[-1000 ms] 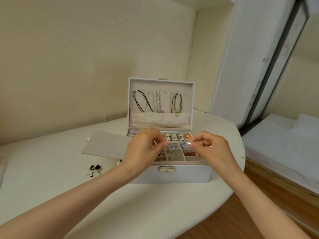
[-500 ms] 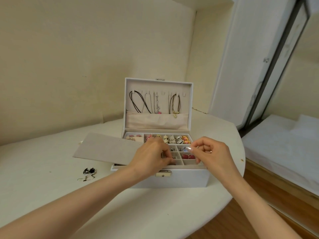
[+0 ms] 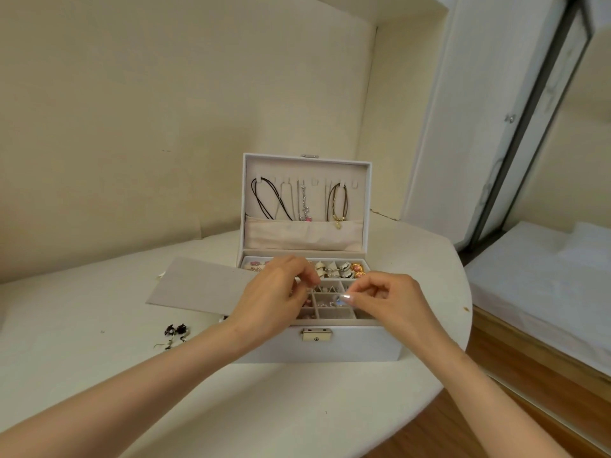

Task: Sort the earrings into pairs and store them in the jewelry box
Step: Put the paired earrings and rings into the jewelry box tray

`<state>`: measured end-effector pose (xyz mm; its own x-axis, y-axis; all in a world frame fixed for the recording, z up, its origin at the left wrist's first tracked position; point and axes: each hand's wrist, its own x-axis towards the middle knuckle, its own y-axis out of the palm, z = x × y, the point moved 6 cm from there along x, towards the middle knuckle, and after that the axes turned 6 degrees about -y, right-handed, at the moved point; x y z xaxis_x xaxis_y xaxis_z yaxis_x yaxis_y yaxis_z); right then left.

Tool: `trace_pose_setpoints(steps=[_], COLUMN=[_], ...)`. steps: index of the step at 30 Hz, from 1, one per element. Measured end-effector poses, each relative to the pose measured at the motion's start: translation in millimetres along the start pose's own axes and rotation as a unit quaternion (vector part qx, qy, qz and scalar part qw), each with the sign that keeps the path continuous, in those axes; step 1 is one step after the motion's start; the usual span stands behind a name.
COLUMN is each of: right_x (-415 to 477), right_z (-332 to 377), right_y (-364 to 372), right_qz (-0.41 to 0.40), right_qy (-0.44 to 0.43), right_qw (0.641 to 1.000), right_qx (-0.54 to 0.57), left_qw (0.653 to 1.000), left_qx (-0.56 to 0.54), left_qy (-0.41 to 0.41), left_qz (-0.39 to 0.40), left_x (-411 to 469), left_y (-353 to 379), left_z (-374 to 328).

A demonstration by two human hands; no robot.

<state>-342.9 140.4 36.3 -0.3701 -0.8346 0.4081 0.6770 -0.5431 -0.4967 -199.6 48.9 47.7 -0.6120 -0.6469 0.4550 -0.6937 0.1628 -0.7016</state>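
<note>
Spreading out from its near edge, the desk (image 3: 99, 375) is a white top with a rounded right end, and brown wood floor (image 3: 496, 418) shows beyond that curve. Two hands work above it. The left hand (image 3: 274, 302) and the right hand (image 3: 386, 302) hover over the front of one jewelry box (image 3: 357, 347). Each has its fingers curled and its thumb and forefinger tips pressed together, and whether either pinch has a piece in it is too small to tell.

The box stands toward the desk's right end, white, with one pale gold latch (image 3: 316, 335) on its front wall. Its tray (image 3: 334, 314) is split into small grey cells holding tiny pieces in pink, gold and silver. The hands cover part of it, so the cells cannot be counted.

Two earrings (image 3: 176, 332), dark with thin hooks, lie together on the bare desk between the box's left front corner and the desk's left edge. One grey card (image 3: 198, 285) juts from the box's left side over the desk. The raised lid (image 3: 307, 166) carries at least three necklaces (image 3: 336, 203) above a cream pocket (image 3: 304, 234).

Behind runs a cream wall (image 3: 132, 127). At the right are a white mattress (image 3: 545, 285) and a white door (image 3: 469, 127) beside a dark frame.
</note>
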Motion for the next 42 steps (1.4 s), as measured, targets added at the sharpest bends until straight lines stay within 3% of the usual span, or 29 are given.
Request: trace_pose_setpoints(steps=[7, 10, 15, 21, 29, 38, 42], right_x=[10.4, 11.9, 11.3, 2.5, -4.1, -39.9, -47.1], right_z=[-3.9, -1.5, 8.5, 10.4, 31.5, 42.8, 37.0], right_y=[20.7, 20.9, 1.8, 23.3, 7.5, 51.6, 67.5], right_qz=[0.067, 0.081, 0.034, 0.147, 0.037, 0.11, 0.141], right_qy=[0.009, 0.011, -0.034, -0.06, -0.101, -0.173, -0.166], right_qw=[0.986, 0.985, 0.992, 0.962, 0.988, 0.978, 0.975], right_qx=[-0.152, -0.15, -0.119, -0.221, -0.114, -0.028, -0.052], left_qw=[1.0, 0.999, 0.998, 0.997, 0.996, 0.993, 0.996], left_qx=[0.011, 0.014, 0.023, 0.033, 0.002, 0.065, 0.092], left_qy=[0.018, 0.035, 0.059, 0.075, 0.086, 0.063, -0.002], left_qz=[-0.005, -0.014, -0.016, -0.006, -0.006, 0.07, 0.016], left_x=[-11.1, -16.9, -27.0, -35.0, -62.1, -120.4, -122.5], left_y=[-7.5, -13.9, -23.7, -25.6, -46.2, -49.1, -59.6], left_z=[2.5, 6.9, 14.1, 16.1, 24.2, 69.5, 95.5])
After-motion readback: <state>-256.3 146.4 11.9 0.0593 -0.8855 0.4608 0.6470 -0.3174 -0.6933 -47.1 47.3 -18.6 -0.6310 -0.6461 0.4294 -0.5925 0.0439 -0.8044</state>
